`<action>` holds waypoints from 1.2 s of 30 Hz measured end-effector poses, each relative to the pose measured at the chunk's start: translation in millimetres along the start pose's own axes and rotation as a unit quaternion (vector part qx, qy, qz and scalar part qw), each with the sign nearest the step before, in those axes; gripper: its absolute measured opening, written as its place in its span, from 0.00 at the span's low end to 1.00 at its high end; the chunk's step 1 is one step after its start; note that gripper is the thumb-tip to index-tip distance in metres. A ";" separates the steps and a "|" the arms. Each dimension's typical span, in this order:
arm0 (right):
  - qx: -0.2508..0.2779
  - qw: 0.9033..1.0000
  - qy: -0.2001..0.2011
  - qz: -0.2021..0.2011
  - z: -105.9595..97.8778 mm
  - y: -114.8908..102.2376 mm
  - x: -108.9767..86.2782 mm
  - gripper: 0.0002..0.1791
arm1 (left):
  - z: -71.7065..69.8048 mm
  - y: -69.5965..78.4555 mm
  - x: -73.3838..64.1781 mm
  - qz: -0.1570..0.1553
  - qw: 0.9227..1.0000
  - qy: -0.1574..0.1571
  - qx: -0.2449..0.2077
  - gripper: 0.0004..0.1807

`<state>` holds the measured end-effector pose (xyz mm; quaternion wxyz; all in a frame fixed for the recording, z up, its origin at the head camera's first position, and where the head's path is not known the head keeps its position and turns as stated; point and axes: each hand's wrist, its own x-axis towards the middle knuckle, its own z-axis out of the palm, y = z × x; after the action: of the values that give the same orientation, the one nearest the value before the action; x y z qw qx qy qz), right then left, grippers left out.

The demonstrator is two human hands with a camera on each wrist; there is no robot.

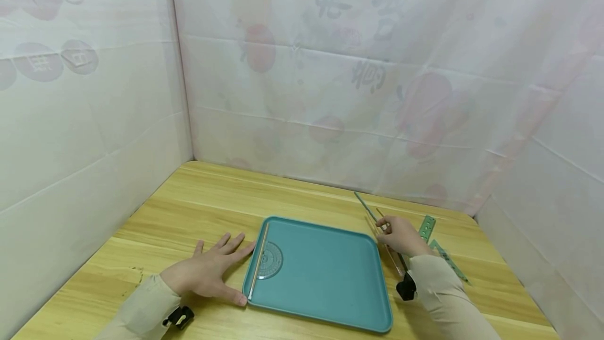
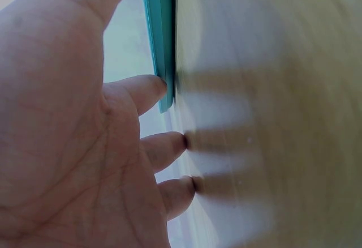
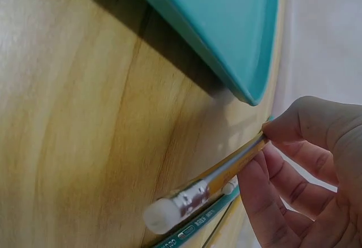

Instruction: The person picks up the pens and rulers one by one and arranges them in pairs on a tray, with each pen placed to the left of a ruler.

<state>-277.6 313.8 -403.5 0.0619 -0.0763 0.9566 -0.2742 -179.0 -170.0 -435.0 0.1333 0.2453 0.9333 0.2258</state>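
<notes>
My right hand (image 1: 398,235) pinches a yellow pencil (image 3: 229,167) with a white eraser between thumb and fingers, just right of the tray. Below it in the right wrist view lies a dark green pencil (image 3: 195,225), with another yellow pencil beside it partly cut off. My left hand (image 1: 209,272) is spread flat-fingered at the left edge of the teal tray (image 1: 325,272), thumb and index finger touching its rim. Inside the tray, a pencil (image 1: 259,264) lies along the left side, across a clear protractor (image 1: 272,260).
Right of my right hand lie a green ruler (image 1: 427,228) and a green set square (image 1: 450,263), partly hidden by hand and sleeve. The wooden table (image 1: 226,188) meets fabric walls (image 1: 302,93) at the back and sides.
</notes>
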 end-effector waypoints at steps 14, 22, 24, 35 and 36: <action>0.054 0.998 -0.008 0.003 0.3 -4.3 -4.8 0.22 | 0.2 0.3 -0.2 0.000 1.000 0.001 0.001 0.65; 0.069 0.998 -0.005 0.000 -0.2 -8.6 -10.9 0.24 | 0.5 0.4 0.2 -0.001 1.000 0.000 0.002 0.65; 0.072 0.997 -0.004 -0.001 -0.2 -9.3 -12.9 0.24 | 0.6 0.3 0.2 -0.001 1.000 -0.001 0.001 0.65; 0.120 0.993 -0.007 0.001 8.3 -17.1 -21.0 0.25 | 0.7 0.2 -0.2 0.002 1.000 0.000 -0.002 0.65; 0.125 0.992 -0.008 0.001 10.0 -17.9 -21.0 0.26 | 0.7 0.2 -0.2 0.001 1.000 0.000 -0.003 0.65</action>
<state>-253.4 297.5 -400.7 0.0793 -0.0693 0.9144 -0.3909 -178.5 -169.7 -435.5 0.1336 0.2463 0.9324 0.2283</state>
